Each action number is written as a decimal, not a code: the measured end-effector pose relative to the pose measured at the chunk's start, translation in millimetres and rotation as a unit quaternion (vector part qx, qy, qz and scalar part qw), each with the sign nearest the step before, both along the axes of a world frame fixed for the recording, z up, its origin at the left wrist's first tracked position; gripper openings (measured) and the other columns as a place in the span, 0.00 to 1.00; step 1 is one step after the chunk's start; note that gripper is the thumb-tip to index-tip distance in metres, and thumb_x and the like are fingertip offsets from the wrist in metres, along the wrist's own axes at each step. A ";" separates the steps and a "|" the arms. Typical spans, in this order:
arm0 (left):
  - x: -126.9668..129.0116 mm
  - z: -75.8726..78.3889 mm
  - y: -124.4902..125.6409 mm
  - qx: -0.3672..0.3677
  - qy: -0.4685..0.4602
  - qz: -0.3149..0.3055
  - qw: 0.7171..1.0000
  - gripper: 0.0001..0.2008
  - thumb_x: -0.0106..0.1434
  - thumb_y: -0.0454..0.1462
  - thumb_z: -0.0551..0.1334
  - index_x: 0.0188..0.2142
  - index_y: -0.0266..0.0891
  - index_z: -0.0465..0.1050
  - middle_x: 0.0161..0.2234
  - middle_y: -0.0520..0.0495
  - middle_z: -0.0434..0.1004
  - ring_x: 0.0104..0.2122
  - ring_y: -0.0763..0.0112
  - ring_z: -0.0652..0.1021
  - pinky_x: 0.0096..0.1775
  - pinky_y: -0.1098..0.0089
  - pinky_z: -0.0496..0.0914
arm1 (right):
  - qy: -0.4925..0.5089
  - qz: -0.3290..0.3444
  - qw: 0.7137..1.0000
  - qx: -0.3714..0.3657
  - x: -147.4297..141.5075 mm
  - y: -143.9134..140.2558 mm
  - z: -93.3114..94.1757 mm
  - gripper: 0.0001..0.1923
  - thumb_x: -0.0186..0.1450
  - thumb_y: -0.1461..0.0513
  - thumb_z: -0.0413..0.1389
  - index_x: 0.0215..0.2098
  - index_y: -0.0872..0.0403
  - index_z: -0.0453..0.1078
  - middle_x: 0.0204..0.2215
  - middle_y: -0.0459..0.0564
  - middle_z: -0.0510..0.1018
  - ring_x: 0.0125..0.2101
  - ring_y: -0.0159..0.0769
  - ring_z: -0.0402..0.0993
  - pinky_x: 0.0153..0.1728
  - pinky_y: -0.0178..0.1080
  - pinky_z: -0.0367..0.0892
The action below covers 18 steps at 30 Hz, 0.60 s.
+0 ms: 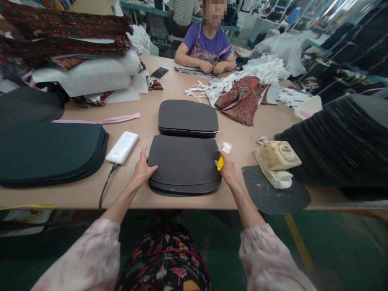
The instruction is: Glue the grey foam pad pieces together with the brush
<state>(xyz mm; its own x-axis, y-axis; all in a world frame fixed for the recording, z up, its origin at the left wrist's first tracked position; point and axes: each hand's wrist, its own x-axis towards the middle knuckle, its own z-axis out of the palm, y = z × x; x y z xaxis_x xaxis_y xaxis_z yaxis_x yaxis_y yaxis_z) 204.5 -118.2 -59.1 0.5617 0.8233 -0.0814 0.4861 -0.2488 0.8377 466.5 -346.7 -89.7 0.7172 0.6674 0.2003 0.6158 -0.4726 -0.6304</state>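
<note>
Colours I see on my table

My right hand [228, 171] holds a yellow tool [220, 163] by the black pad [184, 161]. The power bank [122, 147] is white, the cloth [242, 98] red and patterned.

Bare table [239, 139] between power bank [122, 147] and wax block [277, 162] flanks.

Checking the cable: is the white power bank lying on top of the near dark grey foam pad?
No, the white power bank lies on the bare wooden table, left of the pad.

Yellow tool [220, 163] mostly hidden in right hand [227, 171]; black stack [339, 141] cut off right.
</note>
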 end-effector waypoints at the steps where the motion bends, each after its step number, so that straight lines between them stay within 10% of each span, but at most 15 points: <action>1: 0.2 -0.7 -0.3 0.009 0.011 -0.003 1.000 0.48 0.45 0.32 0.66 0.62 0.36 0.42 0.40 0.41 0.73 0.38 0.61 0.76 0.44 0.59 0.70 | -0.003 0.001 1.000 -0.005 -0.7 0.2 -0.5 0.26 0.58 0.64 0.49 0.55 0.57 0.62 0.42 0.57 0.75 0.35 0.42 0.72 0.37 0.42 0.65; 18: 3.6 -2.1 3.9 0.066 0.074 -0.007 0.995 0.49 0.46 0.38 0.64 0.63 0.35 0.40 0.35 0.45 0.71 0.32 0.64 0.74 0.39 0.62 0.70 | 0.035 0.031 0.998 0.035 3.4 -5.4 0.4 0.25 0.59 0.63 0.50 0.55 0.56 0.62 0.46 0.56 0.73 0.40 0.41 0.72 0.41 0.41 0.65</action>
